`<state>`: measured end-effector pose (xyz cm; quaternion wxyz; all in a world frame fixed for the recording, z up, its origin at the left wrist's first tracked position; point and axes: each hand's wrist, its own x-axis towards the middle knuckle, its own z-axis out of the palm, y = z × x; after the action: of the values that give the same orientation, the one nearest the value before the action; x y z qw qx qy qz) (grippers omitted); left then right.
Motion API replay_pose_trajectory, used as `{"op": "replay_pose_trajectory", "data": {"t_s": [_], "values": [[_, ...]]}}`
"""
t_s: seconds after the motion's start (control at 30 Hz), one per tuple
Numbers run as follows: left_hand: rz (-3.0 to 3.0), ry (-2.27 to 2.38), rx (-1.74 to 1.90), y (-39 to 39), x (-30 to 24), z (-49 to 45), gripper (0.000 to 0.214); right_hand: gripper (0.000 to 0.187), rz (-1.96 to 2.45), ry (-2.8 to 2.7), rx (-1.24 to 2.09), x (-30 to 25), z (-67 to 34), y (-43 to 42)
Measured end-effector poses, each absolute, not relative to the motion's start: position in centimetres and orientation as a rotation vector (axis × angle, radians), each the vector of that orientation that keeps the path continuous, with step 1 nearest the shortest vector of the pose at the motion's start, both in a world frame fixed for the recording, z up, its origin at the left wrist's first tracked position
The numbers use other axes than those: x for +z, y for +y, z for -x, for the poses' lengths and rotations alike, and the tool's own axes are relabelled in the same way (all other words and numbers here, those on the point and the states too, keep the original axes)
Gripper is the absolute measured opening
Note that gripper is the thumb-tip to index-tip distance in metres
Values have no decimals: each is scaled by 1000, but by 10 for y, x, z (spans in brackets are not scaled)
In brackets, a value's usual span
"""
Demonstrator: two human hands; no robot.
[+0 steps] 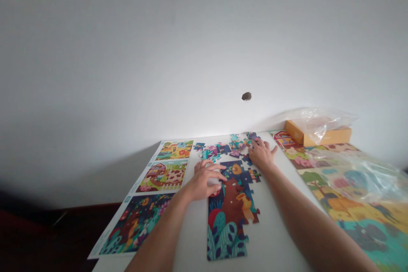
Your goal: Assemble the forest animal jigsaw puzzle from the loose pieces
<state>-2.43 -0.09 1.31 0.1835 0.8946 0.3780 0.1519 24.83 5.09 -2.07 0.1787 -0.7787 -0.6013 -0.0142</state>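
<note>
A partly joined jigsaw puzzle (232, 204) with a brown bear and teal leaves lies on the white table, its right edge jagged. My left hand (205, 180) rests on its upper left edge, fingers spread and flat. My right hand (262, 153) reaches over the loose puzzle pieces (236, 146) at the back of the table. Its fingers touch pieces there, and the thumb side is apart; no piece shows lifted in it. More loose pieces (212, 151) lie behind my left hand.
A printed picture sheet (132, 199) with three scenes lies at the left edge. On the right are finished puzzles (341, 195), partly under clear plastic (369, 178). A yellow box (328, 137) with a plastic bag (318, 121) stands near the wall (159, 51), which has a hole (246, 96).
</note>
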Motion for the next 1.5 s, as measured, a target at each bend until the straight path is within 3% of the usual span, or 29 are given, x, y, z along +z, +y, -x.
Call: {"op": "replay_pose_trajectory", "data": {"t_s": [0.2,0.37,0.6,0.93,1.2,1.4,1.5], "values": [[-2521,1080,422,-1,13,24,30,41,2243,-1645,-10,-25,-248,54],[-2522,1074,427,0,11,24,30,55,2255,-1518,-140,-24,-249,52],[-2520,1095,444,0,10,24,30,36,2224,-1528,-16,-18,-254,50],[-2492,1119,423,-2,14,21,30,21,2150,-1385,-119,-19,-256,52],[-2489,1092,556,1,8,21,25,16,1666,-1451,55,-7,-253,46],[-2271,1091,956,10,-5,16,64,10,1013,-1819,397,6,-222,20],[-2154,1037,1013,12,-12,14,49,16,924,-2047,481,14,-201,4]]}}
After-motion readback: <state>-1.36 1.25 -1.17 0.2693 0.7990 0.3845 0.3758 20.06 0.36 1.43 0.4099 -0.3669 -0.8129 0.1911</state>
